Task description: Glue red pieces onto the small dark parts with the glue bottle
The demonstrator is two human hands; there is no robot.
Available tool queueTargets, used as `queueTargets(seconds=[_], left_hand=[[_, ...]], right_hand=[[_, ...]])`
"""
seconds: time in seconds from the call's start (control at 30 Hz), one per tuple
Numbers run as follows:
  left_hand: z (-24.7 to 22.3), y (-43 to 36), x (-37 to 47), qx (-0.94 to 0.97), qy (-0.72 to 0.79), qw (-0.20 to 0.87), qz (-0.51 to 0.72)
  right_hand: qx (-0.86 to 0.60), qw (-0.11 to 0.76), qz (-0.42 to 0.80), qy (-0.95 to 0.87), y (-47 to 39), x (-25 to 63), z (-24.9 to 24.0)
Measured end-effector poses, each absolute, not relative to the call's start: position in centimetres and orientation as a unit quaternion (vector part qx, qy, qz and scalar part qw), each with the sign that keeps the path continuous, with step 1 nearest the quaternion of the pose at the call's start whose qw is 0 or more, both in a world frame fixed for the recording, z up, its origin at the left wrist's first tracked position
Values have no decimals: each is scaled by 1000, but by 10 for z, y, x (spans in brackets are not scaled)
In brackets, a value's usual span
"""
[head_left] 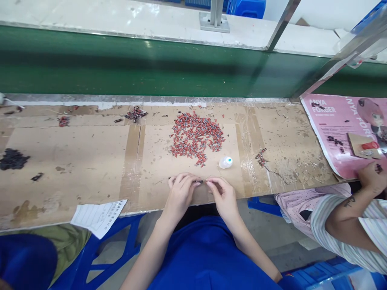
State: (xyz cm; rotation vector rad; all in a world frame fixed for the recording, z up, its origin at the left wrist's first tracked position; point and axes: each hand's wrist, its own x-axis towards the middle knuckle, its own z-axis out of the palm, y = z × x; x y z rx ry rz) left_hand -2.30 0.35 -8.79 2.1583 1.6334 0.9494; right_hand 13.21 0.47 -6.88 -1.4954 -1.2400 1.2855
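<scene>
My left hand [181, 192] is closed around a small dark part [199, 181], whose end sticks out past the fingertips towards the right. My right hand [223, 194] is in a pinch close to that end; whatever sits between its fingertips is too small to name. Both hands are above the front edge of the cardboard-covered table [157, 161]. Beyond them lies a loose pile of small red parts with metallic ends [196, 133]. Between the pile and my right hand, a small whitish bottle with a blue tip [225, 162] lies on its side.
Left lie black parts [13, 159] and a paper sheet [99, 215] overhanging the edge. Small clusters [136, 114] sit further back. A green belt [151, 66] runs behind. To the right, a co-worker's hand [371, 175] is by a pink poster [320, 129]; another person sits left.
</scene>
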Motion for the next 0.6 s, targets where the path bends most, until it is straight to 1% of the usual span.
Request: queueTargets(seconds=[0.13, 0.3, 0.43, 0.53, 0.6], left_hand=[[-85, 2, -20, 725, 562, 164, 362], [-83, 1, -19, 699, 560, 204, 396], [-81, -1, -18, 655, 546, 294, 432], [-78, -1, -17, 602, 539, 372, 457], [-75, 0, -16, 575, 535, 406, 467]], right_hand=[[-588, 424, 510, -463, 4, 129, -63], [-589, 427, 478, -493, 4, 129, -63], [-589, 430, 485, -483, 4, 131, -62], [-580, 421, 528, -455, 6, 132, -60], [-574, 419, 560, -426, 7, 132, -59]])
